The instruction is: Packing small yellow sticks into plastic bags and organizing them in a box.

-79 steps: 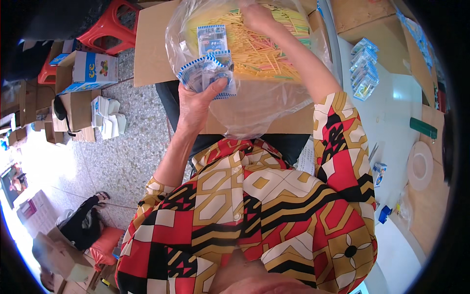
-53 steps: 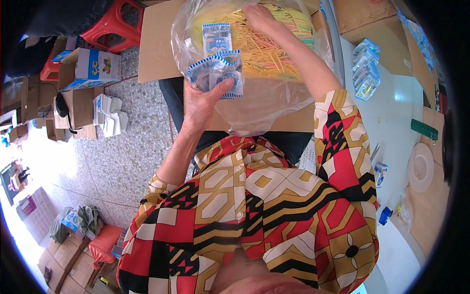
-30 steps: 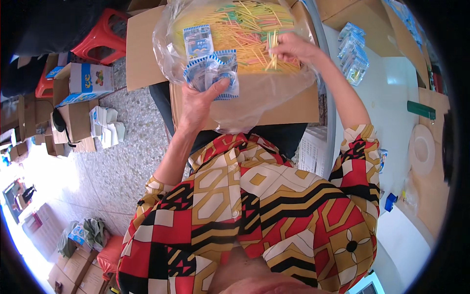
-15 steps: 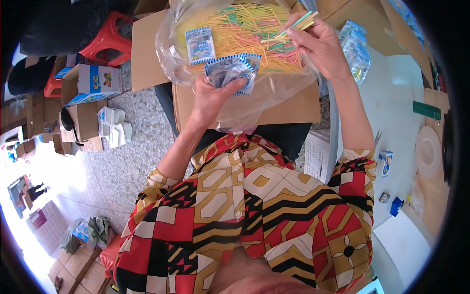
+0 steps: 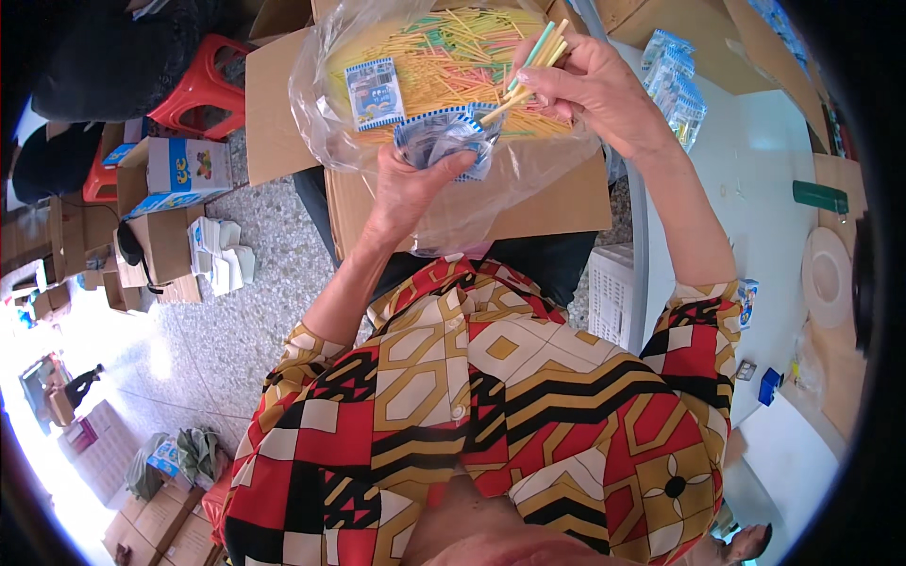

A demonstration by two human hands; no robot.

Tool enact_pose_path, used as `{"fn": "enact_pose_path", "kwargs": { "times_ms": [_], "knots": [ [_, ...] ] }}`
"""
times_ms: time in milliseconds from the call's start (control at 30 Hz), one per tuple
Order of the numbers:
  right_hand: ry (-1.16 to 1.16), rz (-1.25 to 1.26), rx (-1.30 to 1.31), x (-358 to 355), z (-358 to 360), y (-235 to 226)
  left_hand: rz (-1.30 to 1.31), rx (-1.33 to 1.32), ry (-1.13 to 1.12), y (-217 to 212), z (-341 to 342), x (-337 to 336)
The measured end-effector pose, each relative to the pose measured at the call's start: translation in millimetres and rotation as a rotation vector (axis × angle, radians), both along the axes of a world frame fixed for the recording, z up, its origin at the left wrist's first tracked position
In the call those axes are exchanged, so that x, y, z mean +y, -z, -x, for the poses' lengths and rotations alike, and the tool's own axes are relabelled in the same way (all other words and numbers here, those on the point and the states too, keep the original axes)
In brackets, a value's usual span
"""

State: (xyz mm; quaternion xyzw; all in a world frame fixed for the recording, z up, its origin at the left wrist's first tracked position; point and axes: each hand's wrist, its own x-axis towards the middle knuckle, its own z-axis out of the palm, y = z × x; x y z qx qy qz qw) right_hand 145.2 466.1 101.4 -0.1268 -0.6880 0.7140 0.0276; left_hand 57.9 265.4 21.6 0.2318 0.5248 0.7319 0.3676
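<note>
My left hand [image 5: 408, 184] is closed around a few small clear packets [image 5: 429, 141] with blue striped edges, thumb on top. My right hand [image 5: 604, 99] pinches a small bunch of thin yellow and green sticks [image 5: 540, 52]. The lower end of the bunch reaches the top edge of the held packets; whether it is inside one I cannot tell. Under both hands, a clear plastic bag [image 5: 316, 113] in an open carton [image 5: 278, 118] holds a heap of loose coloured sticks [image 5: 462, 42]. One flat blue and clear packet [image 5: 375, 91] lies on the heap.
At right, several filled packets [image 5: 675, 85] lie on a pale table [image 5: 746, 208] with a green tool-like piece [image 5: 820, 196] and a blue item [image 5: 770, 385]. A white plastic basket [image 5: 612, 292] stands below. Red stools [image 5: 203, 90] and cartons [image 5: 156, 236] are at left.
My right hand has moved left and a little down, bringing the sticks from above the heap to the edge of the packets. My left hand keeps its hold.
</note>
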Motion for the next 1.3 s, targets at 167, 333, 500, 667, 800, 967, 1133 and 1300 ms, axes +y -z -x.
{"fn": "enact_pose_path", "kwargs": {
  "times_ms": [167, 333, 500, 667, 800, 967, 1133, 1300],
  "knots": [
    [0.106, -0.191, 0.016, -4.8, 1.8, -0.5, 0.047, 0.004, 0.003, 3.7, 3.2, 5.6],
    [0.008, -0.722, 0.108, -30.1, 10.9, -30.4, 0.064, 0.072, -0.042, -3.3, 11.7, 6.7],
    [0.032, -0.852, 0.207, -36.5, 14.0, -11.6, 0.305, 0.144, -0.049, -2.6, 10.9, 10.3],
    [-0.018, -0.489, 0.030, -38.3, 21.3, -30.1, 0.123, 0.020, 0.047, 16.3, 15.3, 7.1],
    [-0.014, -0.257, 0.017, -33.4, 25.4, -21.0, 0.088, 0.025, 0.026, 10.5, 16.4, 6.8],
    [0.038, -0.313, 0.044, -25.6, 27.9, -17.9, 0.072, 0.006, 0.009, 2.5, 14.6, 17.3],
    [0.073, -0.494, -0.018, -17.6, 30.3, -12.8, 0.098, -0.011, -0.088, 0.0, 16.0, 26.9],
    [0.033, -0.524, -0.057, -18.1, 34.0, -21.4, 0.045, -0.027, -0.050, -2.4, 20.9, 29.2]
  ]
}}
